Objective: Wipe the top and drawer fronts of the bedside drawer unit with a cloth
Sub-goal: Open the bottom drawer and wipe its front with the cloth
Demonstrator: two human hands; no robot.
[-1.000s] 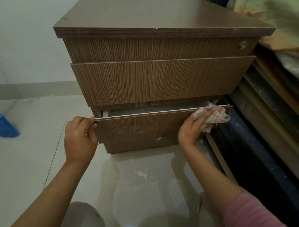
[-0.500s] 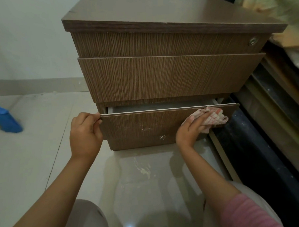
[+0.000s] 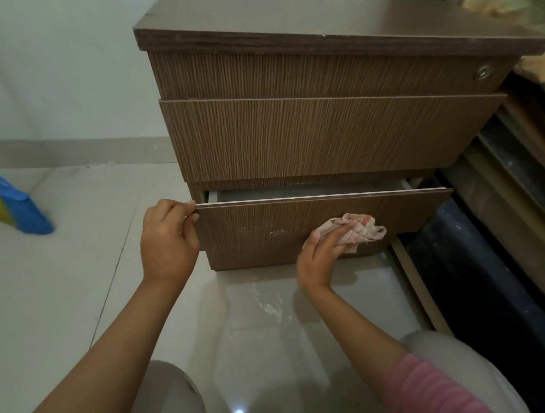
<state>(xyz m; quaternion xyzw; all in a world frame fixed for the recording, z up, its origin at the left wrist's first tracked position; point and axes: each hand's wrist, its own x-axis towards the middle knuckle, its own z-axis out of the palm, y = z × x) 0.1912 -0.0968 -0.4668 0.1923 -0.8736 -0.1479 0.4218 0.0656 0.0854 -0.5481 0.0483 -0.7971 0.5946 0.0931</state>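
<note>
Cloth (image 3: 356, 230) lies against the bottom drawer front (image 3: 260, 232), right of centre.

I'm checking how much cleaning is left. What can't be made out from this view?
- Bottom drawer inside: head view, mostly hidden behind its own front.
- Unit top: rear cut off by the frame's upper edge.
- Front under cloth: covered by cloth and right hand.
</note>
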